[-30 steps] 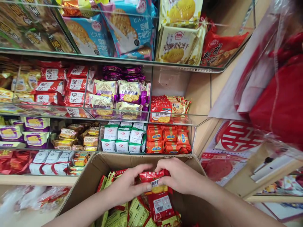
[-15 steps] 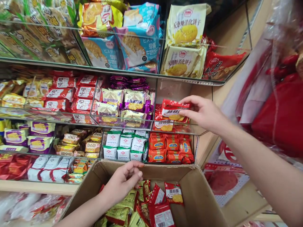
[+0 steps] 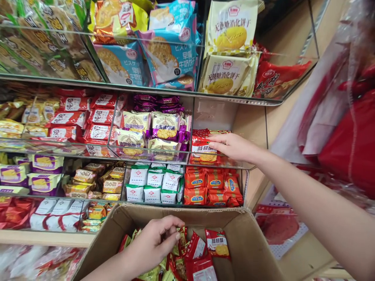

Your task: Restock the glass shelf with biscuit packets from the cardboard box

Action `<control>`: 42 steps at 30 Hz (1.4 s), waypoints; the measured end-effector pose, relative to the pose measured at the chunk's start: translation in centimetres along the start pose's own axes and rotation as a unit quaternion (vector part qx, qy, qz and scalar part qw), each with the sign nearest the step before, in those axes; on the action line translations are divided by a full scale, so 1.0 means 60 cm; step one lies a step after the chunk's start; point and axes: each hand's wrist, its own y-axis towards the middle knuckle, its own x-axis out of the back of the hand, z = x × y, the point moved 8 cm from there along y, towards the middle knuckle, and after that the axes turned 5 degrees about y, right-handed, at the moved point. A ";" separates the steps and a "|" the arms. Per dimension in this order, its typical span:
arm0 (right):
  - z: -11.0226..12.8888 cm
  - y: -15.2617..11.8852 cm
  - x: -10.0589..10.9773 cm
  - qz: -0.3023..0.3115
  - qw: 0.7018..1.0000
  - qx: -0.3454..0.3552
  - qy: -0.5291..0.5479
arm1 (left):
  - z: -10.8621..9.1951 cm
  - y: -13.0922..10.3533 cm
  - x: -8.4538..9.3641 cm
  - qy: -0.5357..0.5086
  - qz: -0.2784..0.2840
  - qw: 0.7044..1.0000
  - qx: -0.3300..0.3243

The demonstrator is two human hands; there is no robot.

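Observation:
My right hand [image 3: 231, 146] reaches into a shelf compartment from the right. Its fingers lie stretched out over red walnut cookie packets [image 3: 202, 149] with a white label and cookie picture, touching them; no packet is lifted. My left hand [image 3: 158, 242] hovers over an open cardboard box [image 3: 243, 234], fingers loosely curled, thumb apart, nothing visible in it. Inside the box, another red walnut cookie packet [image 3: 217, 244] leans near the right wall. Red-and-gold packets lie jumbled beside it, partly hidden by my left hand and forearm.
Clear plastic shelf fronts [image 3: 152, 156] run across the rack. Cream-and-purple cookie packs [image 3: 165, 127] fill the neighbouring compartment; orange-red packs [image 3: 195, 179] sit below. Pale digestive biscuit packs [image 3: 224, 74] stand above. Plastic-wrapped red goods [image 3: 351, 136] hang at right.
My right hand has lowered the red walnut cookie packet onto the others in the compartment, and its fingers have flattened. My left hand has shifted slightly down and right over the box.

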 end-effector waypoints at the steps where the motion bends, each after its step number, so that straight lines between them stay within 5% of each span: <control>1: 0.000 0.000 -0.001 0.002 1.000 0.007 0.001 | -0.001 -0.001 -0.003 0.024 0.010 1.000 -0.007; 5: -0.008 0.000 -0.004 -0.007 0.999 -0.008 0.044 | -0.006 -0.004 -0.020 0.098 0.061 0.992 -0.049; 10: -0.032 -0.020 0.043 -0.213 0.969 -0.064 0.111 | 0.024 0.001 -0.026 0.215 0.096 0.972 -0.023; 14: 0.007 -0.094 0.075 -0.381 0.920 0.028 0.086 | 0.083 0.003 -0.019 0.261 0.126 0.955 0.065; 16: 0.042 -0.146 0.064 -0.418 0.903 0.085 0.056 | 0.111 -0.001 -0.015 0.252 0.131 0.952 0.113; 18: 0.081 -0.187 0.018 -0.366 0.918 0.147 0.025 | 0.127 -0.006 -0.014 0.237 0.130 0.952 0.145; 22: 0.129 -0.243 -0.149 -0.095 0.960 0.262 0.033 | 0.128 -0.006 -0.020 0.199 0.105 0.961 0.163; 24: 0.124 -0.259 -0.216 -0.008 0.964 0.254 0.074 | 0.124 -0.002 -0.024 0.182 0.093 0.965 0.163; 27: 0.098 -0.261 -0.273 0.059 0.974 0.189 0.111 | 0.118 0.008 -0.024 0.157 0.085 0.972 0.153; 31: 0.067 -0.256 -0.294 0.103 0.981 0.082 0.142 | 0.099 0.018 -0.018 0.120 0.088 0.981 0.122; 37: 0.053 -0.246 -0.293 0.073 0.959 -0.065 0.265 | 0.026 0.016 -0.030 0.002 0.089 0.995 0.053; 42: 0.018 -0.238 -0.264 -0.044 0.940 -0.174 0.290 | -0.011 0.009 -0.059 -0.174 0.093 0.979 0.049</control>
